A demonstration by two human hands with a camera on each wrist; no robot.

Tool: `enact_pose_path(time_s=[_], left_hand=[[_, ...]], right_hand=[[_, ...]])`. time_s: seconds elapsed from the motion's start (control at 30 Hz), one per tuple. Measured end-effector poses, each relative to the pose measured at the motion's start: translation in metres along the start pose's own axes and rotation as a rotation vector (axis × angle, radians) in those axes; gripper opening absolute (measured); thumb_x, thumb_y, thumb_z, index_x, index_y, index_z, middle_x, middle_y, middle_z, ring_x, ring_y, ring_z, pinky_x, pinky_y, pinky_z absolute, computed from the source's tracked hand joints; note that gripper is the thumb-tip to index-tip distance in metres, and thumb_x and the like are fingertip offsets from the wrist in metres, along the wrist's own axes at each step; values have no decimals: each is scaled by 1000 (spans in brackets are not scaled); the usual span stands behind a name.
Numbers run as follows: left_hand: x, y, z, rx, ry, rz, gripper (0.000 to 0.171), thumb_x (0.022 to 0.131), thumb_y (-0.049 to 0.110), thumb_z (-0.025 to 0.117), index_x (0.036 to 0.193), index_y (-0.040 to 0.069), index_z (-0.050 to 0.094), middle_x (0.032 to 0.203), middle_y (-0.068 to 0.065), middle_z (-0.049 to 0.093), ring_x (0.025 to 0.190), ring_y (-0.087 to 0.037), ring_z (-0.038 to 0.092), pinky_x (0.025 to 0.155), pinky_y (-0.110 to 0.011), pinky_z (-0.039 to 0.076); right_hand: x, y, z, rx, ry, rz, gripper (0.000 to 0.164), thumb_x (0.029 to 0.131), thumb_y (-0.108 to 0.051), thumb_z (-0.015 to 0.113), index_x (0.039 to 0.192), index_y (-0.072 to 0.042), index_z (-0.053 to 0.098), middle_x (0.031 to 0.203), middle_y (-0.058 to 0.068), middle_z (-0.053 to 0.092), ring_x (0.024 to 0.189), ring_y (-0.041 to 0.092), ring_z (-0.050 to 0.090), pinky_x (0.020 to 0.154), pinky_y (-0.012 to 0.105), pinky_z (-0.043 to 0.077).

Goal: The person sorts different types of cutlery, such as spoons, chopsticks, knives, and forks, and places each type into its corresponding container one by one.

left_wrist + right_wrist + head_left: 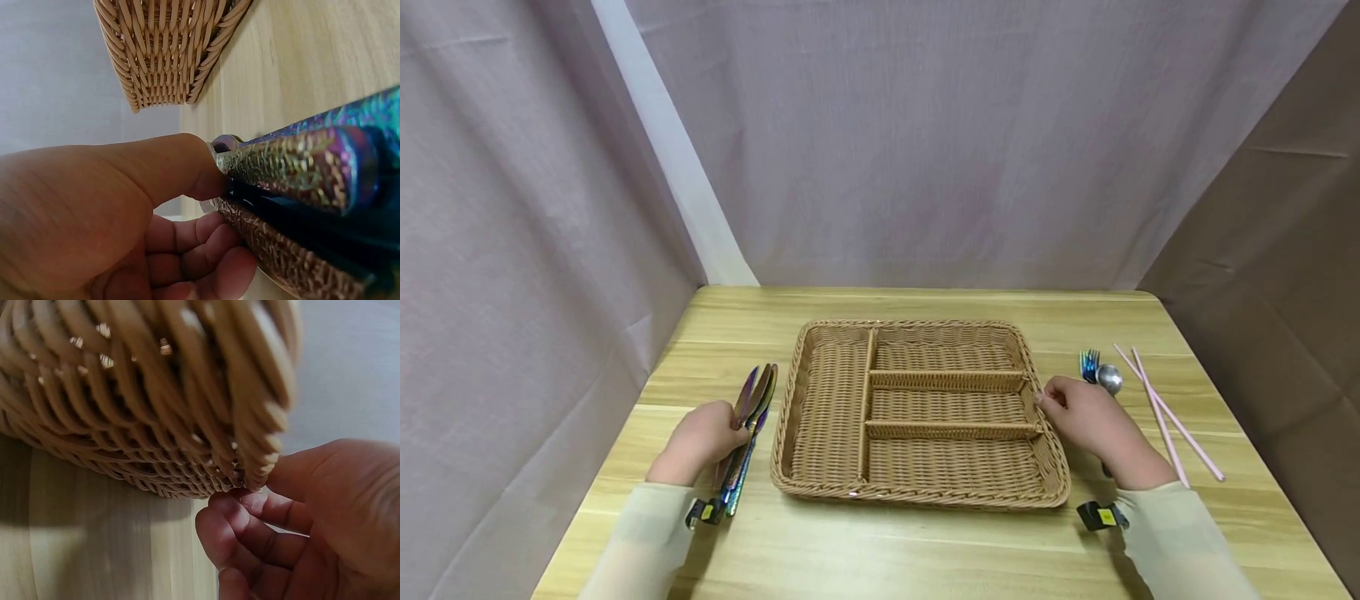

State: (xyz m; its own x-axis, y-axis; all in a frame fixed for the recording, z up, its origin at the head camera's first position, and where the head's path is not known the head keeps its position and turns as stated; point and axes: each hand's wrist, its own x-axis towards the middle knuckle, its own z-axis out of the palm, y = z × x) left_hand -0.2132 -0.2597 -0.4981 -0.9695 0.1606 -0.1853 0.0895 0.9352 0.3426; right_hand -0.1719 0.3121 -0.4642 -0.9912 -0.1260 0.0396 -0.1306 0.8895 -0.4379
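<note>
My left hand (700, 437) pinches a bundle of table knives (758, 396) with rainbow-tinted metal, lying left of the basket. In the left wrist view, the thumb lies against one textured knife handle (287, 165) and the curled fingers touch a lower one; how many are gripped cannot be told. A brown wicker basket (955, 499) with several compartments sits mid-table. At its right side, my right hand (1090, 421) pinches the rim between thumb and fingers. The right wrist view has the woven wall (156, 394) close up, with curled fingers (215, 534) under the rim.
Beyond the right hand lie a blue-tinted fork (1089, 365) and a round silver spoon (1109, 379), their handles mostly hidden by that hand. Two pink chopsticks (1183, 431) cross farther right. Grey curtains (925, 150) hang behind and beside the wooden table (880, 554).
</note>
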Motion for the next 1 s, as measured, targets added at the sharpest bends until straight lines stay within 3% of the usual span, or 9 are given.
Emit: enact_pose_path(time_s=[0.17,0.47,0.7,1.0], left_hand=[[-2,3,-4,27,14,-3,40,89,29,78,66,17,48,65,0,52,61,-20,49,56,-37,39],[3,8,-8,-9,31,10,38,87,27,79,65,17,49,65,-1,54,60,-21,51,57,-38,43],[9,23,-21,-34,90,71,43,85,20,74,59,20,40,58,7,35,55,-14,36,52,-32,30],[16,47,-38,-19,117,108,43,83,18,69,55,22,36,54,11,26,52,-11,25,51,-30,26]], right_hand=[[0,0,1,5,-6,11,23,112,-24,64,96,-7,67,77,0,62,66,18,54,58,39,45],[0,0,0,-2,-3,-5,24,112,-24,63,94,-7,65,74,-1,59,65,18,52,57,38,43],[0,1,-1,4,-7,0,25,112,-24,63,94,-8,65,74,0,59,64,19,52,56,38,42],[1,2,1,12,2,7,23,112,-23,64,96,-7,66,75,0,60,65,19,53,58,39,43]])
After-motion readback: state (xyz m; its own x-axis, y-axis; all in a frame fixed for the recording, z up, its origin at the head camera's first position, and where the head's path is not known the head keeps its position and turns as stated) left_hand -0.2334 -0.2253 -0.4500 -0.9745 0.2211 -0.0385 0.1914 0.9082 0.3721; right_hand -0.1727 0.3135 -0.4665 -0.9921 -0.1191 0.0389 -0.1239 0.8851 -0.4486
